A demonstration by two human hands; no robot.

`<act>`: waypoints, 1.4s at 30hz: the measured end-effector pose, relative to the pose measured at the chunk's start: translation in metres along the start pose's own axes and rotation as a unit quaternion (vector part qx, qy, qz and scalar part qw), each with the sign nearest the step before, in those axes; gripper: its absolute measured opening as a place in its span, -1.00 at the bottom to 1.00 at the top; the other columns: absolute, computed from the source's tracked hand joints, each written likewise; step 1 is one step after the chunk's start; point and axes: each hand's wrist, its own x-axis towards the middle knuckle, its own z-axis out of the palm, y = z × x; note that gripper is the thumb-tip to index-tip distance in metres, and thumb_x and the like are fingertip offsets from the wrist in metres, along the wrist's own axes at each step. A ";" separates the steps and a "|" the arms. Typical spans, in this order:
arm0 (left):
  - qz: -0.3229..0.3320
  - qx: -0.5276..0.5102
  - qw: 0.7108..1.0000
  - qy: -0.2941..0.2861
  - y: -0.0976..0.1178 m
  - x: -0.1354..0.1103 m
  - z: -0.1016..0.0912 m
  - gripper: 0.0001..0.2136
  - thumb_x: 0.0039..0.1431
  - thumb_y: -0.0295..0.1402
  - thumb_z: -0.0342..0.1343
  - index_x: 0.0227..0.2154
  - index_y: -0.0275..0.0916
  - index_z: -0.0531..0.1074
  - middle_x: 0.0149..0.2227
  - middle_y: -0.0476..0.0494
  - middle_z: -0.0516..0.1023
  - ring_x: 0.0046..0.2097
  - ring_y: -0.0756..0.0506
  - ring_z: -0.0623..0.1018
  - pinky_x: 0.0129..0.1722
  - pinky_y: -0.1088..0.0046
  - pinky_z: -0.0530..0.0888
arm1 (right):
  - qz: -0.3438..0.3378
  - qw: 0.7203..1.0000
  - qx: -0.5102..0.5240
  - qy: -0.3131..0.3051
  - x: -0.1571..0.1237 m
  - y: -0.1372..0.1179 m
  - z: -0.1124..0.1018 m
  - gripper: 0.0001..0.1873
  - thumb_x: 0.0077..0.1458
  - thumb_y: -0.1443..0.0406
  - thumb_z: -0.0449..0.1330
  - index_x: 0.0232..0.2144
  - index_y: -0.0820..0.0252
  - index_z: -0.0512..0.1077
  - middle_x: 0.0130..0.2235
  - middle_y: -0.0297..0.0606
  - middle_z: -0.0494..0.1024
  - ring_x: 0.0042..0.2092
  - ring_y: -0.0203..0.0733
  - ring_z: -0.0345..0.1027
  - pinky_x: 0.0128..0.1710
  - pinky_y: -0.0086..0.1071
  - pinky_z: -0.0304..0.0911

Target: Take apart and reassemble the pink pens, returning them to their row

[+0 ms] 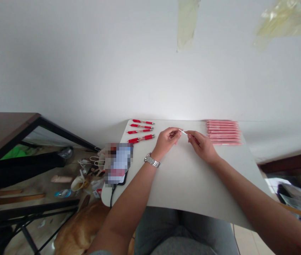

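My left hand (167,139), with a metal watch (151,160) on the wrist, and my right hand (202,145) meet over the far middle of a white table (187,180). Both hands pinch the ends of a thin white stick-like piece (183,132), perhaps a pen refill, held just above the tabletop. Several red pens (141,131) lie in a row to the left of my left hand. A stack of pink packaged items (223,132) lies to the right of my right hand.
A phone (118,164) with a cable sits at the table's left edge. Below on the left are floor clutter, a cup (77,183), a dark-framed desk (12,141) and a tan dog (83,230). A white wall rises behind the table.
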 end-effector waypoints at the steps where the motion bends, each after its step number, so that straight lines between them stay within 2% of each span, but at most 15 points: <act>1: -0.007 -0.013 1.000 -0.006 -0.001 0.000 0.001 -0.68 0.29 -0.12 0.24 -0.09 -0.27 0.58 -0.33 -0.11 0.59 -0.40 0.02 0.49 -0.38 0.49 0.45 | -0.004 1.000 0.002 0.001 0.000 0.000 0.000 -0.62 0.47 0.09 -0.01 0.11 0.08 0.45 -0.25 -0.20 0.61 -0.28 -0.16 0.49 -0.25 -0.30 0.42; 4: -0.019 -0.037 0.999 -0.021 -0.002 0.000 0.000 -0.66 0.25 -0.11 0.27 -0.08 -0.27 0.59 -0.25 -0.15 0.61 -0.33 0.01 0.50 -0.39 0.52 0.44 | -0.014 1.000 0.010 -0.002 0.000 -0.001 0.000 -0.63 0.47 0.11 0.00 0.11 0.10 0.45 -0.23 -0.18 0.61 -0.28 -0.17 0.50 -0.23 -0.30 0.42; 9: -0.012 -0.050 0.998 -0.024 -0.004 0.000 0.000 -0.69 0.25 -0.12 0.29 -0.12 -0.26 0.60 -0.27 -0.12 0.58 -0.32 0.02 0.48 -0.38 0.54 0.42 | -0.017 1.000 0.017 -0.009 0.000 -0.002 0.000 -0.64 0.47 0.11 0.00 0.11 0.10 0.45 -0.24 -0.20 0.60 -0.27 -0.18 0.50 -0.22 -0.31 0.41; 14: -0.022 -0.067 0.997 -0.019 -0.003 0.002 0.001 -0.67 0.22 -0.07 0.31 -0.15 -0.26 0.58 -0.27 -0.11 0.59 -0.33 0.02 0.51 -0.41 0.55 0.42 | 0.017 1.000 0.019 -0.013 -0.001 -0.002 0.000 -0.62 0.46 0.08 0.02 0.13 0.11 0.44 -0.25 -0.20 0.61 -0.28 -0.18 0.50 -0.25 -0.33 0.38; 17: -0.023 -0.110 0.994 0.010 0.000 0.003 -0.001 -0.66 0.22 -0.05 0.31 -0.17 -0.24 0.54 -0.15 -0.18 0.64 -0.27 -0.02 0.58 -0.37 0.51 0.49 | 0.036 0.999 0.011 -0.011 -0.001 -0.001 -0.001 -0.60 0.45 0.05 0.02 0.14 0.11 0.42 -0.27 -0.22 0.60 -0.30 -0.18 0.49 -0.27 -0.34 0.36; 19: -0.023 -0.139 0.989 0.041 0.002 0.004 -0.003 -0.67 0.22 -0.06 0.32 -0.18 -0.23 0.51 -0.09 -0.22 0.66 -0.18 -0.07 0.64 -0.26 0.45 0.55 | 0.043 0.999 0.005 -0.005 -0.001 0.000 -0.001 -0.59 0.45 0.04 0.02 0.14 0.11 0.42 -0.27 -0.22 0.60 -0.31 -0.17 0.50 -0.28 -0.33 0.36; 23: -0.016 -0.159 0.980 0.117 0.002 0.006 -0.008 -0.68 0.22 -0.08 0.33 -0.18 -0.22 0.52 -0.15 -0.17 0.66 -0.12 -0.07 0.65 -0.06 0.38 0.59 | 0.047 0.999 -0.003 0.015 0.000 0.001 -0.002 -0.59 0.45 0.05 0.02 0.14 0.11 0.41 -0.28 -0.22 0.60 -0.31 -0.18 0.50 -0.28 -0.33 0.35; 27: -0.004 -0.146 0.974 0.173 -0.004 0.009 -0.014 -0.67 0.22 -0.08 0.32 -0.11 -0.20 0.55 -0.19 -0.14 0.64 -0.14 -0.05 0.64 -0.07 0.38 0.60 | 0.047 0.999 -0.001 0.026 0.000 -0.001 -0.002 -0.60 0.45 0.06 0.03 0.13 0.12 0.41 -0.30 -0.24 0.59 -0.32 -0.19 0.50 -0.28 -0.34 0.35; 32: 0.013 -0.044 0.981 0.190 -0.012 0.012 -0.026 -0.69 0.27 -0.11 0.27 -0.05 -0.21 0.57 -0.21 -0.16 0.65 -0.24 -0.05 0.63 -0.20 0.40 0.62 | 0.057 0.998 -0.001 0.029 0.000 -0.002 -0.002 -0.59 0.44 0.03 0.02 0.12 0.11 0.42 -0.29 -0.23 0.60 -0.29 -0.15 0.53 -0.25 -0.32 0.37; 35: 0.034 0.063 0.982 0.176 -0.016 0.012 -0.030 -0.78 0.30 -0.24 0.24 -0.10 -0.23 0.60 -0.18 -0.18 0.67 -0.21 -0.07 0.65 -0.15 0.37 0.62 | 0.060 0.998 -0.001 0.028 0.000 -0.001 -0.002 -0.59 0.44 0.03 0.02 0.12 0.11 0.41 -0.29 -0.22 0.61 -0.29 -0.15 0.53 -0.25 -0.31 0.37; 39: 0.063 0.230 0.954 0.182 -0.018 0.009 -0.029 -0.83 0.27 -0.44 0.22 -0.11 -0.21 0.61 -0.20 -0.15 0.65 -0.23 -0.06 0.63 -0.11 0.36 0.60 | 0.059 0.998 -0.002 0.029 0.000 0.000 -0.002 -0.59 0.43 0.03 0.03 0.12 0.11 0.41 -0.29 -0.22 0.60 -0.29 -0.14 0.53 -0.25 -0.31 0.37; 42: 0.062 0.303 0.937 0.162 -0.019 0.007 -0.026 -0.79 0.24 -0.52 0.22 -0.08 -0.21 0.59 -0.27 -0.12 0.62 -0.28 -0.05 0.60 -0.13 0.37 0.58 | 0.057 0.998 0.001 0.026 0.000 0.000 -0.002 -0.59 0.44 0.03 0.03 0.12 0.11 0.41 -0.30 -0.22 0.59 -0.30 -0.15 0.52 -0.26 -0.30 0.37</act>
